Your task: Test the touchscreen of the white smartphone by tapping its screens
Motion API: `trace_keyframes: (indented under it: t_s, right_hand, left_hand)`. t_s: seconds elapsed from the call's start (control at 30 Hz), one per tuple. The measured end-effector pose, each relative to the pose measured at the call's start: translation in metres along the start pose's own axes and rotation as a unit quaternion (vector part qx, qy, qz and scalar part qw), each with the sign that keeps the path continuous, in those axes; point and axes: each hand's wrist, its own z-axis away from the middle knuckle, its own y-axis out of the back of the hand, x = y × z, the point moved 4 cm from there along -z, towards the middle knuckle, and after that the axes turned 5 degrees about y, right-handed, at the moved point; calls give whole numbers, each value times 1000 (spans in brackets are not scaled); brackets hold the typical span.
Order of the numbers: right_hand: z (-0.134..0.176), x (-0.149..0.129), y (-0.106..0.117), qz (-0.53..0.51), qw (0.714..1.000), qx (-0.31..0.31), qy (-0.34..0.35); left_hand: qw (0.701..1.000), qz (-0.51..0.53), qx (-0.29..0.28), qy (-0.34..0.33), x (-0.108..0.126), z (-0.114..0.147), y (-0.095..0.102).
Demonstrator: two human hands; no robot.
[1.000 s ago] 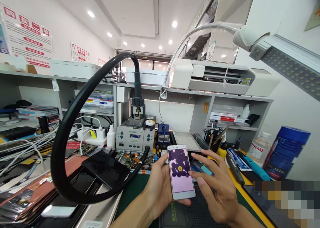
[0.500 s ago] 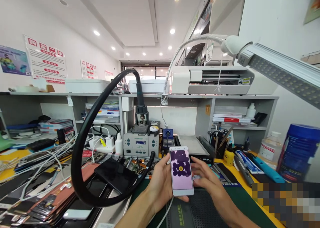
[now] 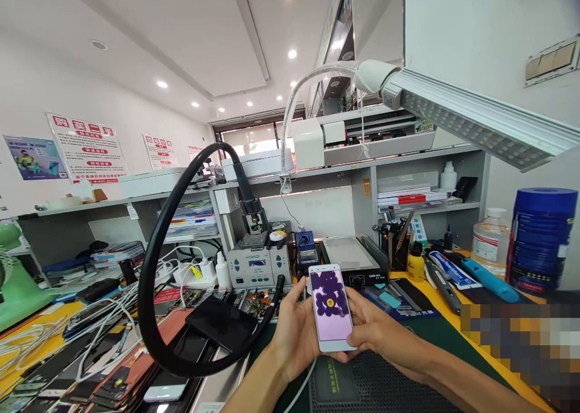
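A white smartphone (image 3: 334, 334) is held upright in front of me, its lit screen showing dark purple blobs on pale pink with a small yellow circle. My left hand (image 3: 292, 328) supports it from the left side, the fingers hidden behind it. At the lower right, my right hand (image 3: 378, 331) grips the edge, its thumb on the bottom corner of the screen side. From under the phone a white cable (image 3: 304, 381) runs down; where its end goes is hidden. Below lies a dark perforated mat (image 3: 389, 386) on a green work surface.
A black hose (image 3: 147, 292) loops up from the hot-air station (image 3: 258, 265) at the left. Piled phone parts (image 3: 122, 377) and white cables fill the left bench. A lamp (image 3: 480, 123) hangs over the right, above a blue canister (image 3: 541, 243), a clear bottle and tools.
My right hand has closed in on the phone's right edge, its thumb now at the lower corner. The whole view has tilted and shifted slightly.
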Motion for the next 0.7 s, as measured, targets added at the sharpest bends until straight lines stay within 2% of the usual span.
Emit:
trace_keyframes:
  t_s: [0.17, 0.27, 0.53, 0.7]
  right_hand:
    - [1, -4, 6, -38, 998, -48, -9]
    - [0, -6, 9, -60, 996, -70, -1]
    - [-2, 1, 8, -33, 999, -27, 21]
    - [-5, 5, 15, -10, 999, 2, 46]
  left_hand:
    - [999, -1, -41, -15, 3, 2, -3]
    - [999, -22, -42, -19, 4, 3, -5]
    - [996, -73, 22, -36, -5, -3, -5]
    - [992, -91, 69, -55, -6, -8, -13]
